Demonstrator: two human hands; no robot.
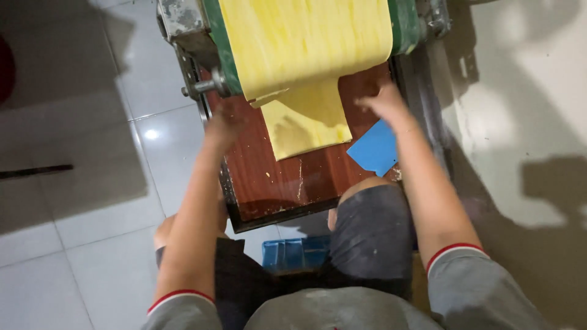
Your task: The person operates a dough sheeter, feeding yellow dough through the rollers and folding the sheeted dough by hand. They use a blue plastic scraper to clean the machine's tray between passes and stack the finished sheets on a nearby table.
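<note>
Floor tiles, pale and glossy, fill the left side, and a lighter wall or slab with hard shadows runs down the right. Yellow dough sheet, broad, smooth and faintly streaked, lies over the green belt of a metal rolling machine at the top edge, which cuts it off; its torn lower end hangs down as a narrower flap onto a reddish-brown wooden board flecked with crumbs. A blue plastic crate shows below the board, between the person's knees. A blue scraper lies on the board just beside the right forearm. The left hand and the right hand reach under the sheet's edge at either side; both are blurred, so their grip cannot be told.
</note>
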